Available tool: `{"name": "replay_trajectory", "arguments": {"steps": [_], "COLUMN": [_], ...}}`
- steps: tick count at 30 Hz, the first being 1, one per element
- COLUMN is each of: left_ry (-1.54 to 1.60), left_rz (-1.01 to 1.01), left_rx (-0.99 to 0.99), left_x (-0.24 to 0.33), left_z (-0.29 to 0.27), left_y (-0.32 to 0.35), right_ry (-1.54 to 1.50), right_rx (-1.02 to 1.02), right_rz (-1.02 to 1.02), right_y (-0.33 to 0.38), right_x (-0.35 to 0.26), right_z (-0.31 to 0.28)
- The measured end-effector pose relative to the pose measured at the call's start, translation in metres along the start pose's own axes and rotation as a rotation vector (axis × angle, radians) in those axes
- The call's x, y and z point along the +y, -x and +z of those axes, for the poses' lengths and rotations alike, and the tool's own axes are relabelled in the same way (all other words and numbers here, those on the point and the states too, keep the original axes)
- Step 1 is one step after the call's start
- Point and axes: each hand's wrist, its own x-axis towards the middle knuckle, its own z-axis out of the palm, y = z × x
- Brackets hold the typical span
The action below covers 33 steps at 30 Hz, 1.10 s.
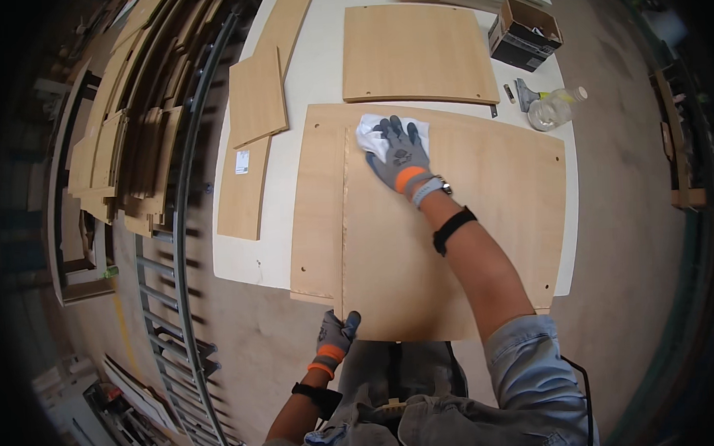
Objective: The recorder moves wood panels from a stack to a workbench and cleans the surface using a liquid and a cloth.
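Observation:
A large light-wood panel lies flat on the white table, its near edge sticking out past the table toward me. A glued-looking strip or joint runs along its left part, and holes show near its corners. My right hand, in a grey glove with an orange cuff, presses a white cloth onto the panel near its far edge, fingers over the cloth. At the near left edge, my gloved left hand grips the panel with the thumb on top; its other fingers are partly hidden.
Beyond lies another wood panel. On the white table are smaller boards, a dark open box, a clear bottle and a grey-handled tool. Left stand a roller conveyor and stacked boards.

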Motion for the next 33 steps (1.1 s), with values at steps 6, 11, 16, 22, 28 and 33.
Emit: {"name": "replay_trajectory", "arguments": {"steps": [6,11,16,22,28,33], "left_ry": [-0.062,-0.247,-0.324,-0.237,-0.198,-0.04], "left_rz": [-0.137,-0.124,-0.177,-0.167,-0.059,-0.213], "left_rx": [-0.132,-0.139,-0.19,-0.193,0.267,0.315], "left_x": [0.02,0.03,0.027,0.028,0.016,0.004], "left_z": [-0.015,-0.016,-0.023,-0.025,0.007,0.02], "left_y": [0.004,0.002,-0.002,0.002,0.003,0.004], "right_ry": [0.167,0.165,-0.156,0.178,0.116,0.204], "right_rx": [-0.054,0.092,0.027,0.219,0.303,0.166], "right_rz": [0.307,0.266,0.076,0.264,0.274,0.227], "right_y": [0.016,-0.006,-0.017,0.027,0.053,0.053], "right_x": [0.067,0.007,-0.03,0.08,0.095,0.102], "right_z": [-0.019,0.011,-0.001,-0.011,-0.027,-0.024]}}
